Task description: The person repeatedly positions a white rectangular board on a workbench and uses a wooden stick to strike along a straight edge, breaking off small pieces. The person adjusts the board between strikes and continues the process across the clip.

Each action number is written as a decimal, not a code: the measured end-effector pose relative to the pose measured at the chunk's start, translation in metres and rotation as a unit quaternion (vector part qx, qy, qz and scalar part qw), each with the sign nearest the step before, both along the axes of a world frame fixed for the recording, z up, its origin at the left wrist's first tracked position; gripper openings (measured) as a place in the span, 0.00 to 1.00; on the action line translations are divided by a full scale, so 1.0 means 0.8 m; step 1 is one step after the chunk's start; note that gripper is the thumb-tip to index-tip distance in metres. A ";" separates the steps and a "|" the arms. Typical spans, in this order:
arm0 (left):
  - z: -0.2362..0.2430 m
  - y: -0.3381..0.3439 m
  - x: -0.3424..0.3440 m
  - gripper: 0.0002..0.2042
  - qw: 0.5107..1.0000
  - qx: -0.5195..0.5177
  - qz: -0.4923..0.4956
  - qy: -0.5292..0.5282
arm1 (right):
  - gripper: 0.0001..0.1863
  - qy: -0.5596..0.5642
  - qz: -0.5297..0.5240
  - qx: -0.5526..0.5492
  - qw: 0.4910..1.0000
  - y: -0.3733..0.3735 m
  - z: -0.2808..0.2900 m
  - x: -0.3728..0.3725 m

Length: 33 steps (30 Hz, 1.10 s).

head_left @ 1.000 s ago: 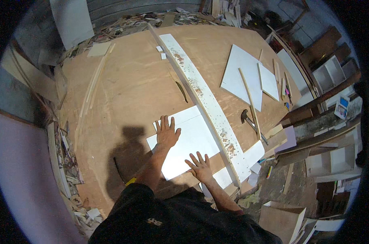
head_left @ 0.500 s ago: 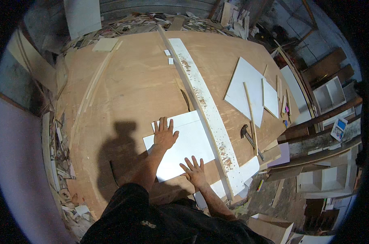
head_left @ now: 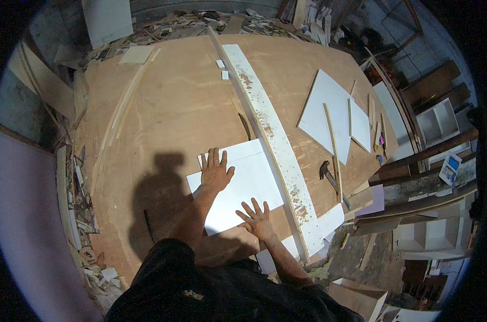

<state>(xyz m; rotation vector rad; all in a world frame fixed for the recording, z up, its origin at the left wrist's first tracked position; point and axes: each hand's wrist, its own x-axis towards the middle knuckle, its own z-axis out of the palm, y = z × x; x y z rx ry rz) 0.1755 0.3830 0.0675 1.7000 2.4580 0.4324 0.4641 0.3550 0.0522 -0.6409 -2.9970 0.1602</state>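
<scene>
Two white boards seem to lie edge to edge on the brown plywood table top: a larger white board [head_left: 243,185] nearer me and a narrow white strip [head_left: 243,151] beyond it. My left hand [head_left: 215,173] rests flat over both with fingers stretched out. My right hand [head_left: 257,221] has its fingers spread at the near right edge of the larger board, holding nothing. Along the boards' right side runs a long white plank [head_left: 273,129] with brown stains and a raised wooden edge, and the boards' right ends meet it.
Right of the plank lie a hammer [head_left: 329,177], a white panel [head_left: 324,112] and thin wooden strips [head_left: 332,145]. A handsaw-like dark blade [head_left: 244,126] sits beyond the boards. Long strips [head_left: 126,102] lie at left. Scrap wood [head_left: 184,27] is heaped behind the table.
The whole view has shifted slightly, so the table and plank appear a little higher. Both hands keep their places on the boards.
</scene>
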 end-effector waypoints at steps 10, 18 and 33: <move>0.004 0.004 -0.004 0.37 0.999 -0.036 -0.001 -0.010 | 0.39 0.015 0.014 0.029 0.999 0.009 -0.003 -0.006; 0.010 0.005 -0.006 0.37 0.999 -0.047 0.003 -0.006 | 0.35 0.026 0.024 0.017 0.999 0.014 -0.001 -0.008; 0.010 0.011 -0.010 0.37 0.999 -0.051 0.005 -0.017 | 0.37 0.017 0.031 0.013 0.999 0.021 -0.005 -0.012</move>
